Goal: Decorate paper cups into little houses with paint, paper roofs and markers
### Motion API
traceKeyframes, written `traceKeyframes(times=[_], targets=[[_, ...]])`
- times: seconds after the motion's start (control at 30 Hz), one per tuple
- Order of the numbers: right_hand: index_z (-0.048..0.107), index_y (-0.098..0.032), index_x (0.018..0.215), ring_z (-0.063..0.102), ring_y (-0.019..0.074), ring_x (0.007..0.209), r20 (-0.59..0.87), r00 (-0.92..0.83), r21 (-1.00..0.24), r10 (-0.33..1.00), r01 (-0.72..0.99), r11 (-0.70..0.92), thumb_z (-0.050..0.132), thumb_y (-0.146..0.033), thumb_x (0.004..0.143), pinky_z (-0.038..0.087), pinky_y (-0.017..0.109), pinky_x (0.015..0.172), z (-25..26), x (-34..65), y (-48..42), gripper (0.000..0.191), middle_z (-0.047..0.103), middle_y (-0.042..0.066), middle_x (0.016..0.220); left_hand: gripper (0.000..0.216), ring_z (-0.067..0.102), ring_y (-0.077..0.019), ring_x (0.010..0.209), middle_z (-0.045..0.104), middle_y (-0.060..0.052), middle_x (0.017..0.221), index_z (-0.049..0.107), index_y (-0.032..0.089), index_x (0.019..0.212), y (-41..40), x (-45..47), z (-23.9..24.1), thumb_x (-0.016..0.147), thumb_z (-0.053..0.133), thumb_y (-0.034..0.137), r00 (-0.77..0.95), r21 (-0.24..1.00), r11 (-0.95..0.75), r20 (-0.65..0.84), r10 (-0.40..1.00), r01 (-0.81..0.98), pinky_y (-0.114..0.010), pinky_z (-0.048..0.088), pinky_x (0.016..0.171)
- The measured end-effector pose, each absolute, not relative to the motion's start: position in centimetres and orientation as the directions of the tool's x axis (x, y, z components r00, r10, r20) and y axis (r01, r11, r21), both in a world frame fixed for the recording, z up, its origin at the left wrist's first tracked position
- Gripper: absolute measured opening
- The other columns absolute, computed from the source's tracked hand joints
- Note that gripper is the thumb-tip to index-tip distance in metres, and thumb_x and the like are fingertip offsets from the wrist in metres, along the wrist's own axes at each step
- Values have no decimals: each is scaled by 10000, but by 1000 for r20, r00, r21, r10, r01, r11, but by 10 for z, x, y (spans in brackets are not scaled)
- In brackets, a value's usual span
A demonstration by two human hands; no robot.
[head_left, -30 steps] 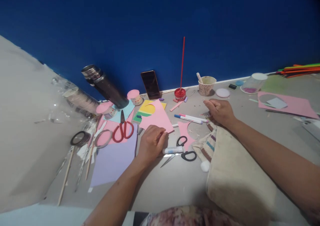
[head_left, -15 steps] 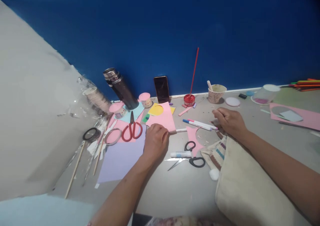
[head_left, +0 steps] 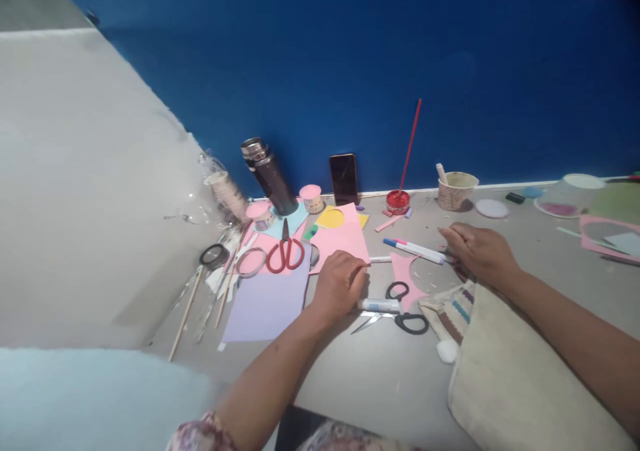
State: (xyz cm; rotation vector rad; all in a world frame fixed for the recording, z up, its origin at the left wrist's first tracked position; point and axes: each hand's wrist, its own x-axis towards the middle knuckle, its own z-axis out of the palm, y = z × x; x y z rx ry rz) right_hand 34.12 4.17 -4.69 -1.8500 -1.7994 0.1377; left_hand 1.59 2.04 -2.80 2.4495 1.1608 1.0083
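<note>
My left hand (head_left: 340, 288) is closed, its curled fingers resting at the lower edge of a pink sheet (head_left: 345, 234) with a cut-out hole. Whether anything is inside those fingers is hidden. A glue stick (head_left: 380, 305) lies just right of it, across black-handled scissors (head_left: 411, 323). To the right, my right hand (head_left: 483, 254) is also closed, thumb and fingers together beside two markers (head_left: 417, 250). Something small and dark shows near its fingertips, too small to name. Below that wrist lies a cream fabric piece (head_left: 515, 364) with a striped part (head_left: 457, 311).
Red-handled scissors (head_left: 285, 254), a lilac sheet (head_left: 265, 304) and tape rolls lie left. A dark flask (head_left: 273, 181), a phone (head_left: 343, 179), a red paint pot (head_left: 398, 202) and a paper cup (head_left: 456, 191) stand along the blue wall (head_left: 320, 58).
The camera view has turned left, so everything sits further right. My left hand has come slightly closer to the glue stick. My right hand stays closed near the markers.
</note>
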Motion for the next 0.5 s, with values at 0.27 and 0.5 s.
traceKeyframes(times=[0.27, 0.5], targets=[[680, -287, 848, 660, 288, 673, 328, 177, -541, 928, 841, 31, 509, -481, 910, 402, 373, 633, -48, 341, 42, 266, 748, 65, 750, 132, 674, -220, 857, 780, -64, 893, 723, 204, 930, 17, 14, -27, 969, 599, 176, 466, 501, -648, 450, 762, 574, -371, 539, 811], [578, -280, 626, 605, 270, 565, 243, 221, -552, 944, 832, -53, 399, -612, 971, 367, 354, 551, -47, 347, 44, 512, 670, 64, 580, 156, 683, -224, 854, 781, -53, 883, 724, 224, 891, 20, 10, -25, 956, 594, 166, 409, 528, -578, 410, 815, 623, -364, 531, 797]])
